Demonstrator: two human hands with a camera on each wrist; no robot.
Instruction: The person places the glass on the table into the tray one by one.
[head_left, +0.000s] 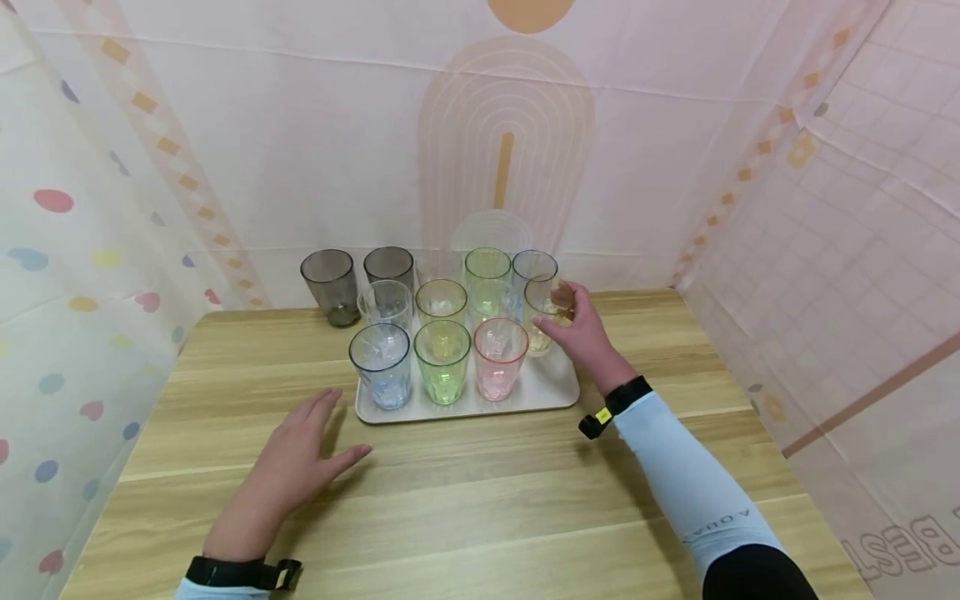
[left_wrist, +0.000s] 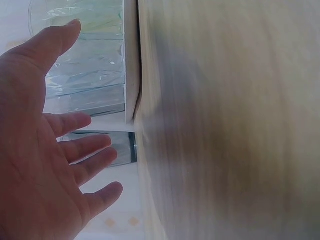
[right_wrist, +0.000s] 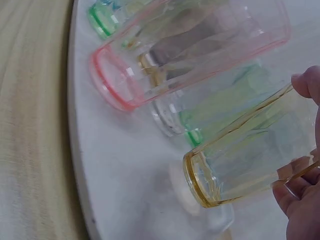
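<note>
- My right hand (head_left: 581, 333) grips the yellow cup (head_left: 542, 321) at the tray's right side; fingers (right_wrist: 305, 82) and thumb curl round its wall, seen close in the wrist view (right_wrist: 250, 150).
- Cup's base looks just off the tray (head_left: 558, 387) in the right wrist view, though blur makes that hard to call.
- My left hand (head_left: 296, 458) lies flat on the table (head_left: 480, 500), fingers spread & straight, holding nothing, just left of the tray's front corner. Left wrist view shows the same open palm (left_wrist: 40, 150) beside the tray edge (left_wrist: 131, 60).
- On the tray, front row L to R: blue cup (head_left: 381, 362), green cup (head_left: 442, 358), pink cup (head_left: 500, 357). Pink cup sits just beside the yellow one (right_wrist: 185, 55).
- More cups stand in rows behind; two grey cups (head_left: 330, 283) stand at back left, the nearer-left one on the table off the tray.
- Pale patterned cloth (head_left: 300, 125) walls the table on 3 sides.
</note>
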